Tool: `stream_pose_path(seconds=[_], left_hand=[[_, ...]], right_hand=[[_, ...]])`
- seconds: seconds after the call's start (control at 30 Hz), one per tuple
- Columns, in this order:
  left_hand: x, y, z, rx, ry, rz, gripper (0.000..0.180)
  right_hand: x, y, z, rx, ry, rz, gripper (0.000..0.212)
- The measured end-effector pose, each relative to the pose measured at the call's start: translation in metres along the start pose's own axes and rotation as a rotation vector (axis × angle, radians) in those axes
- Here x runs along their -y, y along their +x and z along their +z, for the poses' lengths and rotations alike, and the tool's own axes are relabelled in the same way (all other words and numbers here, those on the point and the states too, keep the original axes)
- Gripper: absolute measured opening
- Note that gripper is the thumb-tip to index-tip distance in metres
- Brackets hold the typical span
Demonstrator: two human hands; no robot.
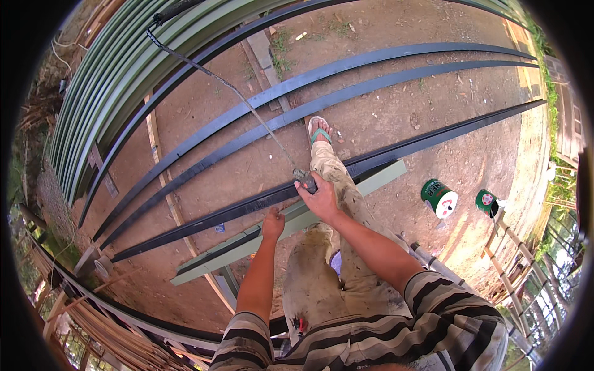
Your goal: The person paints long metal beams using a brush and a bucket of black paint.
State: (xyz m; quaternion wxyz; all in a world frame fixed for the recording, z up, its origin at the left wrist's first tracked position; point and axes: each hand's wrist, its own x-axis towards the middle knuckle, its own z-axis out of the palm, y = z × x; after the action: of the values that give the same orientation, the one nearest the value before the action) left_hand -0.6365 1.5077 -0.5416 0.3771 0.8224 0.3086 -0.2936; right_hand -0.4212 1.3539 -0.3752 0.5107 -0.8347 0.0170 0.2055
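My right hand (320, 196) is closed round the dark, lumpy, paint-crusted near end of a paint roller (223, 82). Its thin rod slants up to the far left, where the black roller sleeve (177, 11) lies over the stacked green beams (105, 102). My left hand (273, 224) is closed, its fingers curled in, above a green beam with a dark strip (216, 255). Whether it holds anything is hidden. A long black beam (232, 210) passes just beyond both hands.
Two blue-grey beams (272, 93) (247, 136) run across the dirt ground (396, 93) farther off, over wooden supports (153, 127). At the right stand a green and white paint can (439, 198) and a smaller green can (487, 201). My sandalled foot (319, 131) is planted beyond the black beam.
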Motion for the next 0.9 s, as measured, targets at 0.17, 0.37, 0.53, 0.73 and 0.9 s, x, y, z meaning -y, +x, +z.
stream_pose_path(seconds=[0.17, 0.37, 0.53, 0.73, 0.9], left_hand=[[0.022, -0.066, -0.024, -0.029, 0.099, -0.189, 0.041], [-0.055, -0.014, -0.017, -0.034, 0.151, -0.140, 0.039], [-0.175, 0.138, -0.004, -0.044, 0.063, -0.009, 0.042], [-0.347, 0.339, 0.016, -0.161, 0.333, 0.350, 0.053], [-0.431, 0.404, 0.048, 0.063, 0.472, 0.266, 0.062]], right_hand=[[0.020, 0.010, -0.027, -0.088, 0.065, -0.069, 0.030], [-0.017, 0.049, -0.073, -0.273, 0.187, -0.039, 0.023], [-0.069, 0.109, -0.104, -0.209, 0.187, 0.058, 0.020], [-0.076, 0.159, -0.162, -0.171, 0.227, 0.270, 0.024], [-0.078, 0.196, -0.189, -0.193, 0.311, 0.397, 0.026]])
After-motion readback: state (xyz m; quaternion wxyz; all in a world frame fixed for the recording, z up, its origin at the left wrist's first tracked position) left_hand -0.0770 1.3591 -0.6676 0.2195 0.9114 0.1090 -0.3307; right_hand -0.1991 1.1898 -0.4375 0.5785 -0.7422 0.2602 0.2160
